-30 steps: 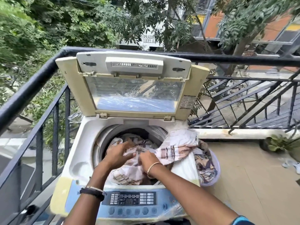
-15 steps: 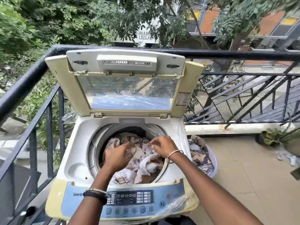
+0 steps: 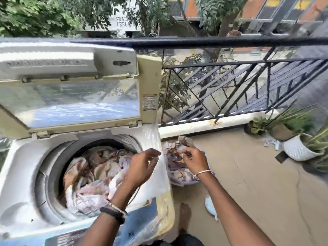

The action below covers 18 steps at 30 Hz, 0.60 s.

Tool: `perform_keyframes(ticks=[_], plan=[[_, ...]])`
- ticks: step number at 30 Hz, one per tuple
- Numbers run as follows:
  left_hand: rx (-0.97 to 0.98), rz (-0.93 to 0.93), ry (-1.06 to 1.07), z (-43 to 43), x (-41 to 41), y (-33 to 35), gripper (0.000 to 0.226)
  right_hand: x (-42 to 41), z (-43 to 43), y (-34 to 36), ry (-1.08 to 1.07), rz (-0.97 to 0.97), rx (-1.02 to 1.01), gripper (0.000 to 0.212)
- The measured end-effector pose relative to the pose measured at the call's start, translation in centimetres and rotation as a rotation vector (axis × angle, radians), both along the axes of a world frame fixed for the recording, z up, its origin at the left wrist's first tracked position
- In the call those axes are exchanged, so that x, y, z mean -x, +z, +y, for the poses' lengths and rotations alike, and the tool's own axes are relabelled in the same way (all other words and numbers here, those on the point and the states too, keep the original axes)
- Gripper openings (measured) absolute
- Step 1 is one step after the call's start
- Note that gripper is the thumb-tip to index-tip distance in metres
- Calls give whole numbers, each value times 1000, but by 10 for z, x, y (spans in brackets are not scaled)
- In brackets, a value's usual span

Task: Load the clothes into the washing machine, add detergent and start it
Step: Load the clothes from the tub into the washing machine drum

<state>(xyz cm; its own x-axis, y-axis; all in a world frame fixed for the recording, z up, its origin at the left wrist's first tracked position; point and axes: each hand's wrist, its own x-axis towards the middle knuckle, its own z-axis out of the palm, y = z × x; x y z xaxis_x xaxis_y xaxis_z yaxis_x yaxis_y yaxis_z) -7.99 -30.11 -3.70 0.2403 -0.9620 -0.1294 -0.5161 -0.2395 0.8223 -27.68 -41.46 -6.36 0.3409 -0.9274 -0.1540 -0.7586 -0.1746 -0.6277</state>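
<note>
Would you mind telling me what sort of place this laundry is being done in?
Most likely an open household balcony above a street: a black metal railing edges it, trees and buildings show beyond, and potted plants share the floor with a top-loading washing machine.

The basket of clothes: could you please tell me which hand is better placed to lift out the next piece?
Probably the right hand: it is directly over the clothes in the basket, fingers reaching down. The left hand hovers over the washing machine rim.
</note>
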Motion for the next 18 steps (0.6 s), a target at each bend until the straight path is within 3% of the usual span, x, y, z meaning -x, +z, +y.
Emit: perform_keyframes(ticks=[8,11,18], plan=[[-101,21,47,-89,99,-39,23,103,-81,-45,-40,43,-139,18],[-152,45,91,-122,127,-59,13,135,-110,-71,-53,55,-207,13],[-293,46,200,-184,165,-103,13,173,-168,-107,-3,101,-301,13]])
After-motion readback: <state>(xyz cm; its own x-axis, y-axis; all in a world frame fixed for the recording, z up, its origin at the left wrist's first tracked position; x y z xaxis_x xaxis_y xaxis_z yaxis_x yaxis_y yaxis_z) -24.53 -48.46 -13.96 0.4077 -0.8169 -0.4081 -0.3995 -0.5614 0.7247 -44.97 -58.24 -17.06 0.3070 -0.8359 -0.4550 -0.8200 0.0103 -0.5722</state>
